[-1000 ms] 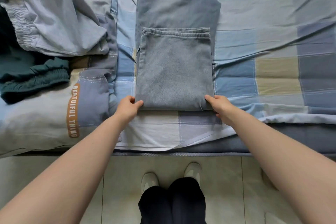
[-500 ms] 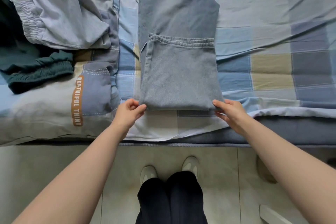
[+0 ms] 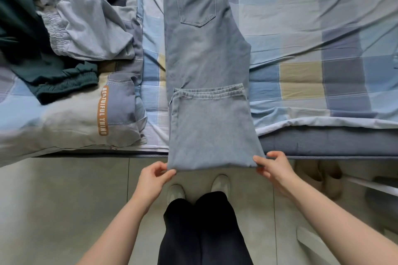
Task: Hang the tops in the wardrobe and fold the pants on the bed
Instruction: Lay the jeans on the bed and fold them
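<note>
A pair of light blue jeans (image 3: 204, 54) is laid lengthwise on the bed (image 3: 312, 34), waist toward 12 o'clock, with a back pocket (image 3: 195, 3) facing up. The leg ends are folded back over the upper legs, the hems (image 3: 210, 91) lying across the middle of the garment. The fold edge at 6 o'clock is seen past the bed's edge, above the floor (image 3: 64, 200).

That fold edge is held at both corners. The left hand (image 3: 151, 180) is at the 7 o'clock corner, thumb and fingers pinching the denim. The right hand (image 3: 273, 166) is at the 5 o'clock corner, fingers likewise pinching the cloth, thumb on top.

At 9 to 11 o'clock of the jeans, a heap of clothes is noted: a pale grey garment (image 3: 86, 28) with an elastic band, and a dark green garment (image 3: 43, 66) partly beneath it. Below these lies a cushion (image 3: 75, 127) bearing an orange label (image 3: 103, 111). The bed sheet is checked in blue, grey and beige.

At 6 o'clock, dark trousers (image 3: 204, 228) and two pale shoes (image 3: 220, 183) are seen on the tiled floor.
</note>
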Available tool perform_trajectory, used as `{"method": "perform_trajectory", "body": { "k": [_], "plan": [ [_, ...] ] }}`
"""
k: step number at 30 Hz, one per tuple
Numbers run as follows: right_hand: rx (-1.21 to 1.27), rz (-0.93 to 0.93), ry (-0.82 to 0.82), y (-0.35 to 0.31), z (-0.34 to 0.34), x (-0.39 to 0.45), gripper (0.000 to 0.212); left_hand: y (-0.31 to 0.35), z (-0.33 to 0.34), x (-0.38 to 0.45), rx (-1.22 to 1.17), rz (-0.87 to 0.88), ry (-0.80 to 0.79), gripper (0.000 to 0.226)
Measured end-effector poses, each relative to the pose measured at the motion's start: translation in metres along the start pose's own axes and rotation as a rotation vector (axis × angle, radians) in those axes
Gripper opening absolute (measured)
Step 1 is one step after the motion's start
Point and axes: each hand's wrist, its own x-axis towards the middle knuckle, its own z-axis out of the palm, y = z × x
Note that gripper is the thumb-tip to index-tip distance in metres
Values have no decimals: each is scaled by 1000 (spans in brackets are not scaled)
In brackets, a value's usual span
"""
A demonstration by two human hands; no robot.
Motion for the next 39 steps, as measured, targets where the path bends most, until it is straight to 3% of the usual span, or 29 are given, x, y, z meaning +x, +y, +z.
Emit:
{"method": "perform_trajectory", "body": {
  "k": [2, 4, 6, 8, 12, 17, 22, 26, 27, 31, 33, 35, 37, 39],
  "plan": [
    [-69, -50, -63, 7, -13, -23, 53, -8, -2, -22, 68, -13, 2, 9],
    [-336, -208, -180, 9, -27, -43, 60, -8, -2, -45, 124, -8, -13, 7],
    [-534, -342, -264, 5, -36, -58, 52, -1, -4, -65, 177, 41, -27, 12],
    [-562, -360, -261, -1, -43, -69, 40, 11, -9, -78, 258, 114, -4, 20],
    [-412, -328, -277, -28, -54, -81, 30, 52, -21, -84, 315, 224, 60, 16],
    [-207, -265, -281, -87, -42, -71, 18, 112, -38, -53, 201, 271, -23, 14],
    [-278, -248, -228, -167, -15, -36, 43, 177, -50, 7, 41, 231, -140, 22],
    [-316, -270, -123, -246, 19, 16, 42, 239, -45, 94, -135, 239, -90, 20],
    [-270, -278, -105, -268, 27, 29, 40, 257, -44, 117, -184, 246, -77, 12],
    [145, -307, -69, -340, 59, 101, 39, 310, -36, 216, -347, 191, -78, 16],
    [86, -240, 7, -335, 75, 133, 34, 301, -22, 252, -185, 84, -19, 39],
    [-177, -81, -56, -298, 92, 149, 26, 273, -5, 263, 66, -41, 20, 56],
    [-318, -6, -130, -258, 104, 155, 23, 236, 9, 260, 184, -98, -7, 43],
    [-292, -66, -23, -231, 107, 163, 28, 203, 15, 254, 237, -103, -51, 36]
  ]
}}
